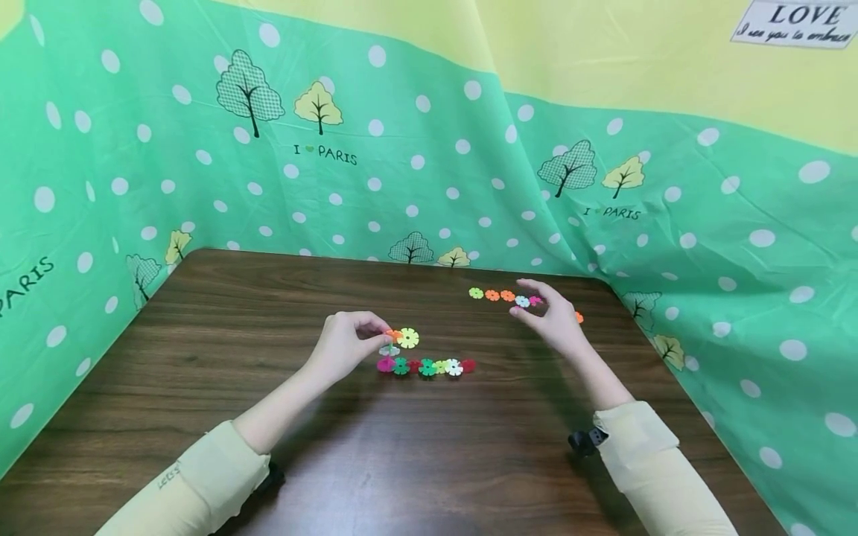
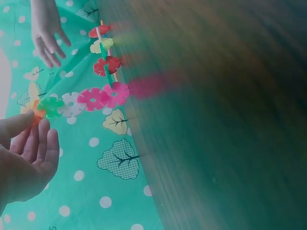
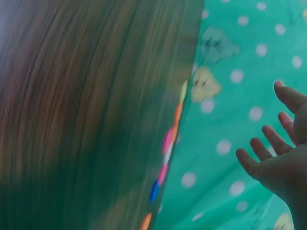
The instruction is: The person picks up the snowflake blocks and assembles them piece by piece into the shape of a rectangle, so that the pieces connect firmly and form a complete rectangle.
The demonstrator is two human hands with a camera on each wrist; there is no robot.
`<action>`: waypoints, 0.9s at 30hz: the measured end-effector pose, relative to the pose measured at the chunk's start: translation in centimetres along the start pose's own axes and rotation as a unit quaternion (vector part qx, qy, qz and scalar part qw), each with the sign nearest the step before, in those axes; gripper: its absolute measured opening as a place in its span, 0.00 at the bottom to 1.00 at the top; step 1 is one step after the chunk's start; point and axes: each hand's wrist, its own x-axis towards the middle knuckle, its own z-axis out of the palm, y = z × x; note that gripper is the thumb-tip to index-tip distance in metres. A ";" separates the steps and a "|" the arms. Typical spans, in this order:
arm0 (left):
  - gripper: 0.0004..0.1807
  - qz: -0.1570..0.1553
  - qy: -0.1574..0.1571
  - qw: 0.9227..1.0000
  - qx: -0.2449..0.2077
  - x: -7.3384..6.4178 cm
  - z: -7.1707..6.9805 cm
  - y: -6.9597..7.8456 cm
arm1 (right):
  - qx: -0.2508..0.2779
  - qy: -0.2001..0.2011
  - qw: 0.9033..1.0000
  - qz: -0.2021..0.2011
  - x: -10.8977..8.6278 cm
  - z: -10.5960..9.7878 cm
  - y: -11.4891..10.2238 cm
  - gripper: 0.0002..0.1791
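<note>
My left hand (image 1: pixel 342 344) pinches an orange flower-shaped plastic disc (image 2: pixel 37 111) between thumb and fingertips. Below the orange one, in the left wrist view, a green disc (image 2: pixel 51 106), a white disc (image 2: pixel 72 104) and pink discs (image 2: pixel 115 95) line up in a joined column above the table. At its foot a joined row of discs, including a green disc (image 1: pixel 427 367), stretches to the right. A yellow disc (image 1: pixel 407 338) appears right beside the pinched one. With fingers spread and nothing held, my right hand (image 1: pixel 553 320) hovers over loose discs at the back right.
The loose discs form a line near the far edge: a lime disc (image 1: pixel 476 293), orange discs (image 1: pixel 492 295), a pale disc (image 1: pixel 522 301), and more partly behind the right hand. A dotted green cloth (image 1: pixel 415 201) hangs around the brown wooden table (image 1: pixel 402 454).
</note>
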 end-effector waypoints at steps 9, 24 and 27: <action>0.04 -0.008 0.005 1.000 -0.001 0.0 -0.3 -0.1 | -0.078 0.009 0.997 0.029 0.3 -2.2 6.3 0.39; 0.04 -0.009 -0.012 1.000 -0.005 0.2 -0.6 -1.0 | -0.123 -0.051 0.984 0.115 0.1 -4.2 12.3 0.40; 0.03 -0.019 -0.019 1.000 -0.011 0.3 -0.7 -1.2 | -0.127 -0.068 0.982 0.126 0.2 -4.3 12.8 0.40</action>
